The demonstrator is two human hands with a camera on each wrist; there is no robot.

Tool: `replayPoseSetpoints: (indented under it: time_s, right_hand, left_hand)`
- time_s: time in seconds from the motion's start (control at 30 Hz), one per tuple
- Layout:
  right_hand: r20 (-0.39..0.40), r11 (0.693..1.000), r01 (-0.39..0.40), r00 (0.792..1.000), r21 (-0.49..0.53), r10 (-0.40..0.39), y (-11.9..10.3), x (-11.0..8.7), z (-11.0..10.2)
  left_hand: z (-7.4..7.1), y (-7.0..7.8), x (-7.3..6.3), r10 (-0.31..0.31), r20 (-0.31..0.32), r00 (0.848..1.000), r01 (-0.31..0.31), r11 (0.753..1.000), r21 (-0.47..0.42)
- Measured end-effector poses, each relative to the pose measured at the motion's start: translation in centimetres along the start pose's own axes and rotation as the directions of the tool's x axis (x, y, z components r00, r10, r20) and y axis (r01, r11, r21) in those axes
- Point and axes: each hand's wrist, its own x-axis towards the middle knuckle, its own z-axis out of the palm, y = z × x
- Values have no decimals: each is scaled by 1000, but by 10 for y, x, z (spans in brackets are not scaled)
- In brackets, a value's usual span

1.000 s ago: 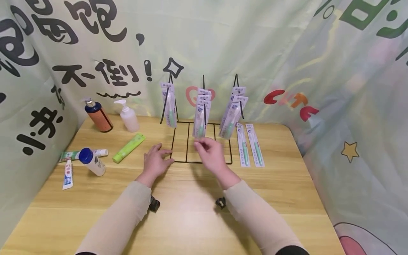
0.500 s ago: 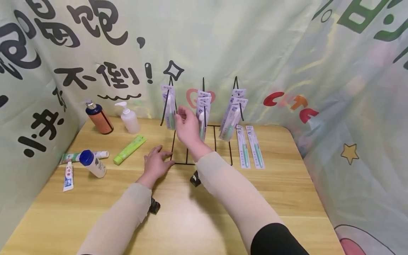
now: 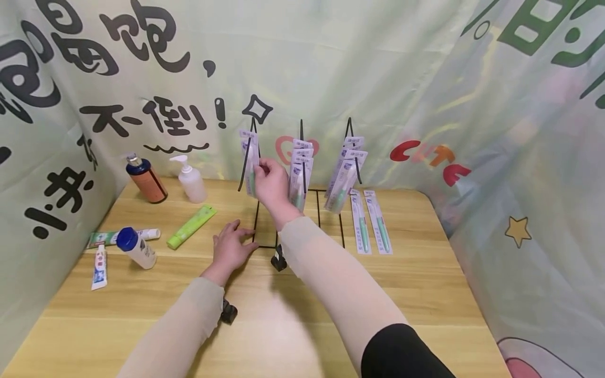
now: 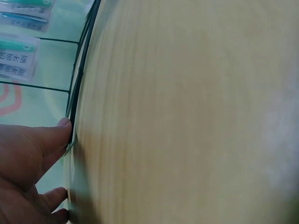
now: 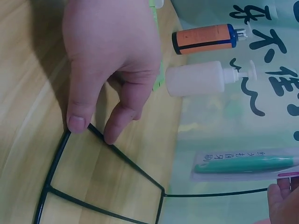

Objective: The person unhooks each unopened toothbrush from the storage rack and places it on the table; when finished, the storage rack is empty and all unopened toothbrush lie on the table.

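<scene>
The person's right grip (image 3: 273, 184) has its fingers bent and touches the side edge of a toothbrush pack (image 3: 252, 152), which hangs on the left hook of the black wire rack (image 5: 48, 189); I cannot tell if the pack is really pinched. The left grip (image 3: 231, 247) is relaxed with its fingers spread, and its thumb and forefinger touch the front left corner of the rack base. Two more packs (image 3: 378, 223) lie flat on the worktop (image 3: 435, 294), just right of the rack

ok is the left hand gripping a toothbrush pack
No, the left hand touches a base corner of the black rack, away from the toothbrush packs.
</scene>
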Motion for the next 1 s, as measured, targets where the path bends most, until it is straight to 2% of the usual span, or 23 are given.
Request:
replayPoseSetpoints:
  time_s: [0.4, 0.73, 1.0]
  right_hand:
    - [27, 1000, 13, 1000, 12, -14, -2, -21, -15]
    - [36, 992, 122, 992, 10, -123, 0, -54, -33]
    - [28, 969, 246, 969, -19, -246, 2, -82, -54]
  left_hand:
    - [-1, 2, 0, 13, 14, 1000, -13, 1000, 1]
    - [-3, 5, 1, 2, 17, 1000, -3, 1000, 9]
    - [-3, 4, -1, -7, 28, 1000, 7, 1000, 7]
